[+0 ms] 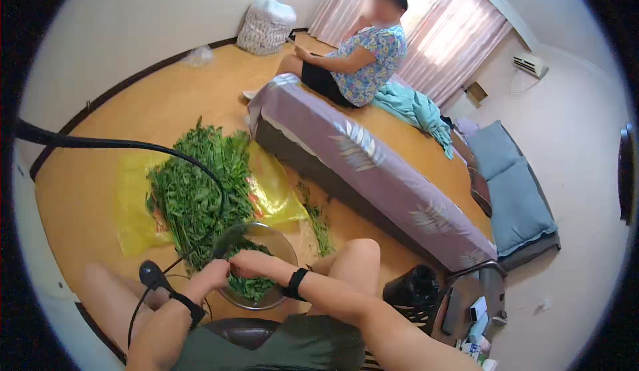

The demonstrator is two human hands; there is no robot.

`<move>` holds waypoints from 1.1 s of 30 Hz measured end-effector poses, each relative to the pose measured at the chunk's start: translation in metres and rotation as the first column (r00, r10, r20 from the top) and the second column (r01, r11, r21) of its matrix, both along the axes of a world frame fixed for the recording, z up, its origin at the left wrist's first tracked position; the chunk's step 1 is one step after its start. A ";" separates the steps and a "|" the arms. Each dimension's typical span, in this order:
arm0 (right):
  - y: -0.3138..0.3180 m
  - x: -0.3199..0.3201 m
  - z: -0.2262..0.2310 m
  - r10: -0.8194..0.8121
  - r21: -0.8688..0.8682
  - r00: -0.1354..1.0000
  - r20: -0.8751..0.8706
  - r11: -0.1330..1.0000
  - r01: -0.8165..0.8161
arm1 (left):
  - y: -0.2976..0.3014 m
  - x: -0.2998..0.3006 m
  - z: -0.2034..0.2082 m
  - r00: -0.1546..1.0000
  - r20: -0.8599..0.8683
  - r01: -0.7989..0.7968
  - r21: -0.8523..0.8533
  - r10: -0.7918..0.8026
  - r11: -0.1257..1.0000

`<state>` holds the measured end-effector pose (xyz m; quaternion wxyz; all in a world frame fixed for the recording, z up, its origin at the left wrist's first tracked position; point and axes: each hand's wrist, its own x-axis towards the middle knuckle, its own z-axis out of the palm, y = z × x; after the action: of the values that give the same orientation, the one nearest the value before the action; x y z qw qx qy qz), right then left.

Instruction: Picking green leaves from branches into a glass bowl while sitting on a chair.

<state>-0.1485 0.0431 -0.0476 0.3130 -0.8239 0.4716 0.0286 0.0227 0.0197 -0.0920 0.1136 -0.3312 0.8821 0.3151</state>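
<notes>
Many green sprigs [190, 191], leafy, loosely heaped

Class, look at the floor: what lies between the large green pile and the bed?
In the head view, part of a yellow plastic sheet, then scattered green stems, lie between the green pile and the bed.

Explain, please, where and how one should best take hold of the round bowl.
The bowl is probably best gripped by its round rim, coming from the far right: that stretch of edge is uncovered, while the left hand and right hand are at its left and middle, and the leafy pile lies close to the far-left side.
</notes>
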 end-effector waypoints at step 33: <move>0.001 0.004 0.009 -0.033 -0.032 0.998 0.052 0.999 0.034 | 0.000 0.003 0.027 0.993 -0.103 -0.054 -0.010 0.053 0.998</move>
<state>-0.1444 0.0437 -0.0388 0.3119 -0.8214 0.4774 -0.0058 0.0253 0.0193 -0.0647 0.0576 -0.3387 0.8796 0.3291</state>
